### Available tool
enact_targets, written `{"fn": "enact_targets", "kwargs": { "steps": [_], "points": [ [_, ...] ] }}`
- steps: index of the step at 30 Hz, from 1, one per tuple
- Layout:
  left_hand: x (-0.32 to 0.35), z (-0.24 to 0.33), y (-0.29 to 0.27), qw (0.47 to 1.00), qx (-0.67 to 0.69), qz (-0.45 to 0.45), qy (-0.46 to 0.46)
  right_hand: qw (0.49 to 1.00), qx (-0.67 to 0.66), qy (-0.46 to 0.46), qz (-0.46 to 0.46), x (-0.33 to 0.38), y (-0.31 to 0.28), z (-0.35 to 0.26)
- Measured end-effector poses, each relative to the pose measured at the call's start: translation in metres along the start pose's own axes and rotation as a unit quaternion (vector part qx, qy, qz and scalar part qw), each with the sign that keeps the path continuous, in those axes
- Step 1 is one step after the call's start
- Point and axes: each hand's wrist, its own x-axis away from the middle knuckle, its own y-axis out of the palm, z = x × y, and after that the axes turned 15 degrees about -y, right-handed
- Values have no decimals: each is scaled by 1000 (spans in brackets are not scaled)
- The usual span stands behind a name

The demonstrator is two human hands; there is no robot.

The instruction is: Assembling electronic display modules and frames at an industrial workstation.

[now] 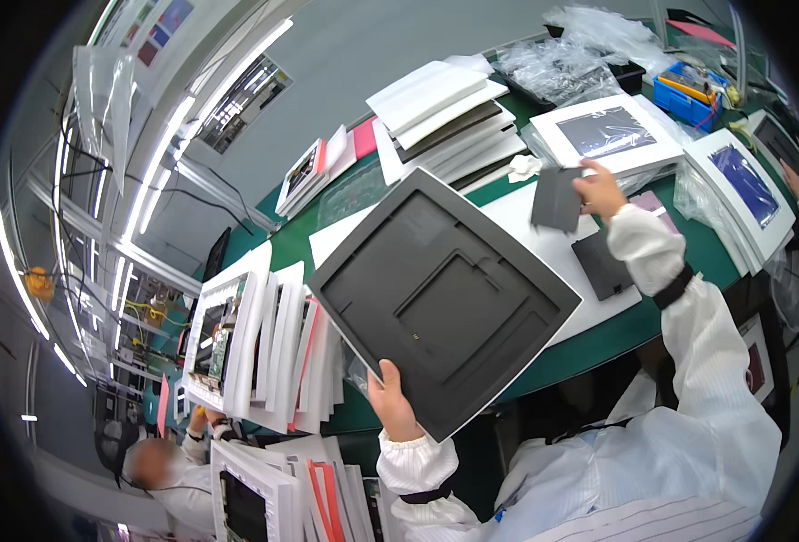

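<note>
My left hand [394, 405] grips the near corner of a large dark grey frame back [445, 303] with a thin white edge. It is tilted up off the table, its recessed side toward me, with a raised rectangular outline in the middle. Between the fingers and thumb of my right hand [602, 190] is a small dark grey rectangular cover plate [555, 200], held upright beyond the right side of the frame back. Under it, a similar dark plate [602, 265] lies on a white sheet [558, 331] on the table.
White frames with circuit boards [219, 339] stand in a row at left. White sheets [431, 99] are stacked at the back. Screens in white frames [609, 134] lie at right, near clear plastic wrap [562, 68] and a blue bin [689, 98]. Other people work at both sides.
</note>
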Motion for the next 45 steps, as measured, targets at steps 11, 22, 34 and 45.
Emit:
{"fn": "enact_targets", "kwargs": {
  "steps": [11,22,34,45],
  "points": [
    [-2,-36,55,1000,20,4,6,951,-167,68,-251,101,31,-77],
    [2,-45,55,1000,9,-1,-3,909,223,-205,-287,134,50,-60],
    [0,-55,36,998,-22,-54,34,926,188,-135,-299,90,25,-37],
    [8,-48,44,990,-98,-63,81,946,228,-99,-208,114,24,-22]
  ]
}}
